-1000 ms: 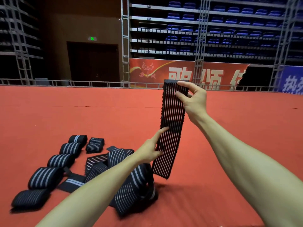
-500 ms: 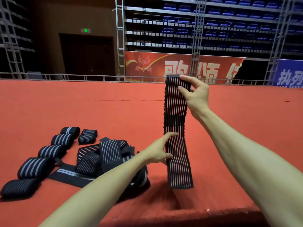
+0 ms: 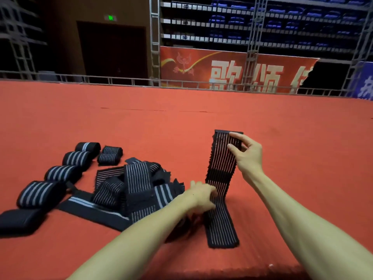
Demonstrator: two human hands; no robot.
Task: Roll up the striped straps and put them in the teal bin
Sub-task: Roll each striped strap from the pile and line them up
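Lowered since a moment ago, the strap (image 3: 221, 168) now stands bent, its bottom end lying flat on the red counter (image 3: 282, 138). At its top edge, the right hand (image 3: 247, 156) pinches it between thumb and fingers. At the bend, the left hand (image 3: 201, 196) curls against it, blurred, and I cannot tell whether it grips. Just to the left lie loose straps (image 3: 139, 184), with rolled straps (image 3: 74, 158) beyond them.
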